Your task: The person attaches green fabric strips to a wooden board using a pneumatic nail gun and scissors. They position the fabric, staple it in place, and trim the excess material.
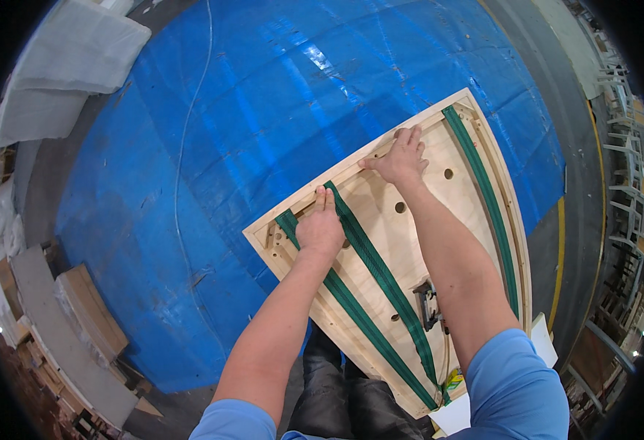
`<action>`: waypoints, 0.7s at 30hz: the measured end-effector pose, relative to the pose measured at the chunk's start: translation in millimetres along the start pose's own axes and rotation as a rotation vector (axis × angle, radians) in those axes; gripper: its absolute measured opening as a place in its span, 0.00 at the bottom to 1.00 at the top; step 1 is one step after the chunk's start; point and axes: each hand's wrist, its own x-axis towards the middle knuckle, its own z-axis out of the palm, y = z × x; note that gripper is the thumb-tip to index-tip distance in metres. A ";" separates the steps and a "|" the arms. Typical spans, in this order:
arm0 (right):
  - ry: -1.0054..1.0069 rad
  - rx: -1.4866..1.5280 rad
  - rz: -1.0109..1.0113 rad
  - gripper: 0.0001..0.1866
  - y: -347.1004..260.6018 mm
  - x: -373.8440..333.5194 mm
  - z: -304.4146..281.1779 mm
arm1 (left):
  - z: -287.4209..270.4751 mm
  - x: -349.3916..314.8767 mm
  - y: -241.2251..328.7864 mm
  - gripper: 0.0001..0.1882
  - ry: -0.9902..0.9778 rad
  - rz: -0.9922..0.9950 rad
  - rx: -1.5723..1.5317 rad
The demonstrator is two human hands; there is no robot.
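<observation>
A pale wooden frame (278, 210) with a plywood panel (432, 202) lies tilted before me, crossed by green webbing straps. Between the left strap (351, 312) and the middle strap (377, 271) is my left hand (320, 231). Two of its fingers stretch onto the far rail, beside the middle strap's end; its thumb is hidden. Farther right, my right hand (402, 160) rests on the same rail, thumb spread from the fingers. Neither hand visibly holds a loose thing. A black staple gun (427, 304) lies on the panel, partly behind my right forearm. The right strap (483, 191) runs along the frame's curved side.
Blue sheeting (138, 242) covers the floor, with a thin hose (181, 161) across it. White wrapped blocks (72, 66) stand far left, a cardboard box (91, 308) nearer. Chair frames (626, 183) line the right. Round holes dot the panel.
</observation>
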 end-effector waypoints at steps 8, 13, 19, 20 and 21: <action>0.017 -0.011 -0.001 0.67 1.1 0.0 1.5 | 1.4 -1.9 0.7 0.38 0.012 0.006 0.000; -0.004 0.008 -0.011 0.67 -3.0 0.0 1.7 | 1.9 -4.8 -3.0 0.40 0.013 -0.008 -0.017; 0.091 0.125 -0.144 0.58 41.7 13.9 7.1 | -3.2 -6.3 10.5 0.40 -0.001 0.020 -0.008; 0.137 0.185 -0.200 0.55 66.8 19.8 3.9 | -1.9 -4.8 16.3 0.40 0.002 0.045 -0.012; 0.065 0.322 -0.254 0.49 73.7 12.4 2.0 | -0.4 -5.7 6.9 0.40 0.005 0.015 -0.001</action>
